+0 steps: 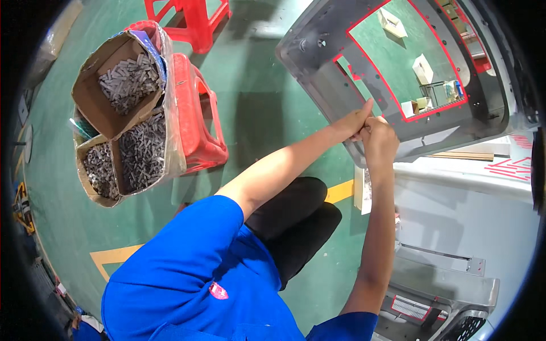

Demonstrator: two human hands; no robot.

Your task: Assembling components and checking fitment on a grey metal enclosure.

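Observation:
My left hand [354, 123] and my right hand [380, 136] meet in front of the lower left part of a large grey plastic panel [318, 74]. The left thumb points up along the panel while the other fingers curl in. Beside it, the right hand's fingers are pinched together, close to a narrow slot in the panel. Whatever small thing lies between the fingers is hidden. Red strips [392, 94] edge the panel's big rectangular opening, and a short red piece [354, 73] sits by the narrow slot.
At left, cardboard boxes [91, 79] hold many small grey pieces [129, 82] beside a red plastic stool [193, 122]; another red stool [196, 23] stands behind. Red strips [506, 169] lie on a white surface at right. Below is another grey part [455, 284]. White boxes [422, 69] show through the opening.

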